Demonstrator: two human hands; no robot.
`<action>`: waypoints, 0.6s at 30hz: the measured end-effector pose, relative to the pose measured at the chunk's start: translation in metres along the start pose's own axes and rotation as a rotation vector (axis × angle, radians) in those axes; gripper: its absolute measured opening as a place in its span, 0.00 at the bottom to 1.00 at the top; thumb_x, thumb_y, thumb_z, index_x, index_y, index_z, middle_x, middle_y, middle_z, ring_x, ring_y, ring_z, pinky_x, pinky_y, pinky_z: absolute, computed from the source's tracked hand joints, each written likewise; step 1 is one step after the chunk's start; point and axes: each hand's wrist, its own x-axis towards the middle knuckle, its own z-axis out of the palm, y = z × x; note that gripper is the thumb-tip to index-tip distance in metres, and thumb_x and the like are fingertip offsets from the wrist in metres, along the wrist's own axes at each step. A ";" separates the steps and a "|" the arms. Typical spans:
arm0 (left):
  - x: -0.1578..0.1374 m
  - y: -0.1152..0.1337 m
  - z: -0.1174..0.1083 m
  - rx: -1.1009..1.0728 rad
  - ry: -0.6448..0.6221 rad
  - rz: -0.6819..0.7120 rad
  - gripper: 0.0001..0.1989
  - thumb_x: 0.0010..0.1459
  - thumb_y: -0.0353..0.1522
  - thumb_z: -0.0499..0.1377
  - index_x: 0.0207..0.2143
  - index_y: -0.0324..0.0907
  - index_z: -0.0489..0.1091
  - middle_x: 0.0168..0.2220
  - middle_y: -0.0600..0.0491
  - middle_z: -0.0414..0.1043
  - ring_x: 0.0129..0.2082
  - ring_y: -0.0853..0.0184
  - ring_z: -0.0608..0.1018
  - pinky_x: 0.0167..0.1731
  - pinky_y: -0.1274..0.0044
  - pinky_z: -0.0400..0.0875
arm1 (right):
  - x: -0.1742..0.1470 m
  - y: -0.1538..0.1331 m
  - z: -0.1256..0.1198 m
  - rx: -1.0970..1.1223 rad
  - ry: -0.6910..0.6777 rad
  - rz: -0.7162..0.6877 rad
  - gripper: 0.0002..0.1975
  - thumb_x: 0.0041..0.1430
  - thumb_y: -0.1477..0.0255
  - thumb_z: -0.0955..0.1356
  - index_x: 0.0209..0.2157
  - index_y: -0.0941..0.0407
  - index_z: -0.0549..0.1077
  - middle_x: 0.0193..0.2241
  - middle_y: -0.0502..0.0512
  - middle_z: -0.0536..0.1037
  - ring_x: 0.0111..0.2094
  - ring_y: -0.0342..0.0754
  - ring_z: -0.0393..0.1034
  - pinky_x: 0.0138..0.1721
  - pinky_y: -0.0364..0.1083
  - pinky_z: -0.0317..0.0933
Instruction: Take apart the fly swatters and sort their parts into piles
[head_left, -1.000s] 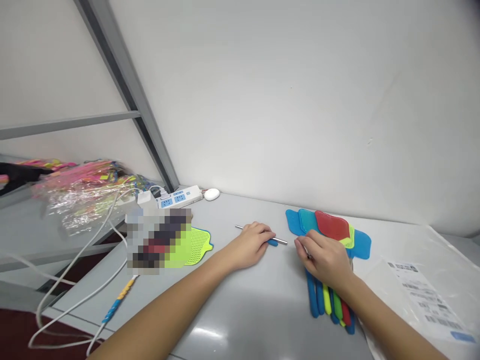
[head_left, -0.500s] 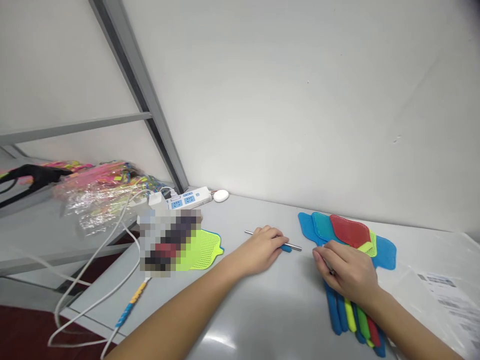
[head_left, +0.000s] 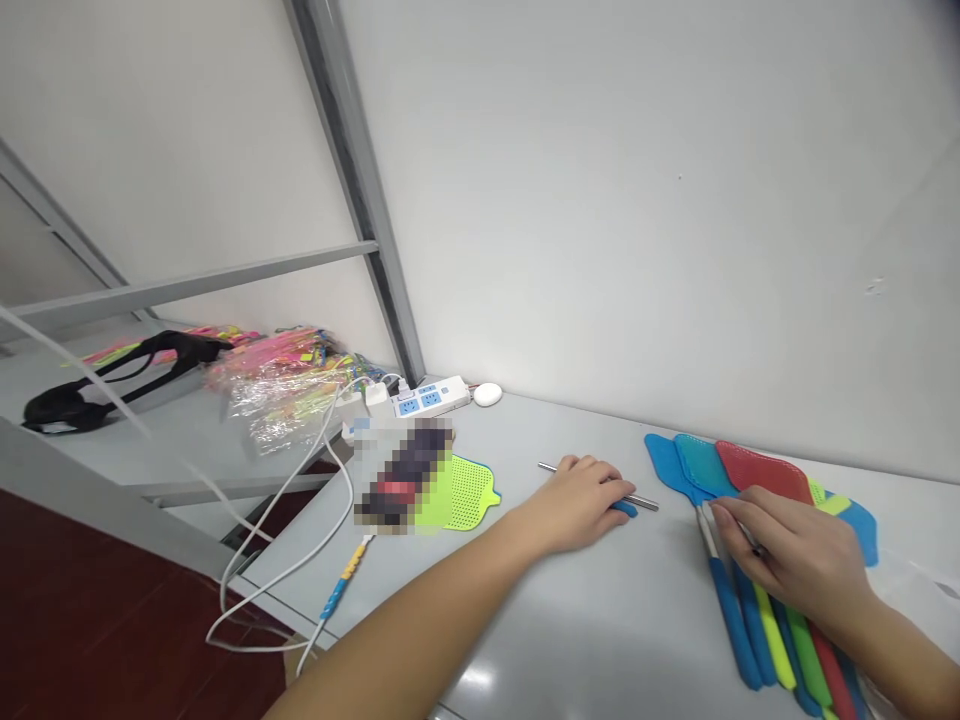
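Observation:
My left hand (head_left: 581, 505) lies on the tabletop with its fingers curled over a thin metal rod (head_left: 643, 502). The rod sticks out on both sides of the hand, and a short blue piece (head_left: 625, 509) shows beside it under the fingers. My right hand (head_left: 799, 555) is closed in a pinch above a fanned stack of fly swatters; a small dark tip shows between its fingers, too little to name. In the stack are a red swatter head (head_left: 761, 470), blue swatter heads (head_left: 664, 462) and several coloured handles (head_left: 735, 625), partly hidden by that hand.
A yellow-green swatter head (head_left: 472, 495) lies on the left, next to a pixelated patch. Behind it are a white power strip (head_left: 442, 397) and a white rounded object (head_left: 487, 394). White cables (head_left: 349, 500) loop over the table edge. Plastic-wrapped colourful goods (head_left: 285, 380) and a black strap-like item (head_left: 127, 375) lie on a shelf.
The view has turned left, so everything sits further right and more of the shelf shows. My hands keep nearly the same pose over the rod and the swatters.

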 end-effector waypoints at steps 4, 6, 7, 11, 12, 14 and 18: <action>0.000 0.001 0.001 0.013 0.021 0.014 0.15 0.64 0.41 0.54 0.51 0.46 0.68 0.48 0.50 0.71 0.51 0.61 0.70 0.53 0.67 0.58 | 0.003 0.001 -0.001 0.005 0.001 -0.009 0.06 0.59 0.71 0.68 0.27 0.55 0.70 0.20 0.46 0.69 0.20 0.41 0.61 0.22 0.43 0.51; 0.001 0.001 0.001 0.018 0.032 0.022 0.16 0.64 0.42 0.54 0.51 0.46 0.68 0.49 0.49 0.72 0.50 0.61 0.70 0.54 0.66 0.57 | 0.003 0.004 -0.002 0.022 0.008 -0.027 0.05 0.59 0.71 0.67 0.29 0.55 0.71 0.20 0.47 0.70 0.20 0.41 0.61 0.22 0.43 0.52; 0.001 0.002 0.001 0.013 0.045 0.029 0.16 0.64 0.42 0.54 0.51 0.46 0.68 0.49 0.49 0.72 0.50 0.61 0.71 0.54 0.66 0.56 | 0.003 0.005 -0.003 0.039 0.007 -0.044 0.05 0.60 0.71 0.66 0.30 0.55 0.72 0.21 0.48 0.71 0.21 0.41 0.62 0.23 0.43 0.53; 0.006 0.006 -0.002 -0.078 0.190 0.067 0.16 0.66 0.41 0.51 0.52 0.45 0.67 0.48 0.49 0.73 0.50 0.63 0.72 0.54 0.68 0.58 | 0.009 0.007 -0.011 0.157 -0.055 -0.110 0.07 0.63 0.70 0.64 0.37 0.55 0.74 0.21 0.49 0.72 0.20 0.42 0.64 0.21 0.43 0.56; 0.007 0.008 -0.003 -0.108 0.242 0.074 0.17 0.66 0.41 0.51 0.52 0.44 0.66 0.49 0.48 0.73 0.50 0.63 0.72 0.53 0.68 0.60 | 0.012 0.005 -0.015 0.198 -0.070 -0.105 0.08 0.63 0.70 0.63 0.38 0.54 0.74 0.21 0.49 0.72 0.19 0.43 0.65 0.20 0.43 0.56; 0.010 0.012 -0.006 -0.163 0.327 0.087 0.19 0.65 0.42 0.53 0.54 0.43 0.65 0.51 0.47 0.71 0.51 0.62 0.72 0.52 0.69 0.63 | 0.020 -0.002 -0.023 0.296 -0.059 -0.047 0.09 0.65 0.69 0.62 0.40 0.52 0.74 0.21 0.50 0.73 0.20 0.44 0.68 0.20 0.44 0.59; 0.009 0.027 -0.009 -0.323 0.390 0.119 0.25 0.59 0.45 0.59 0.54 0.41 0.64 0.49 0.45 0.72 0.49 0.61 0.73 0.50 0.70 0.66 | 0.042 -0.026 -0.042 0.633 0.012 0.300 0.17 0.67 0.60 0.56 0.43 0.48 0.74 0.21 0.53 0.74 0.20 0.48 0.69 0.19 0.47 0.61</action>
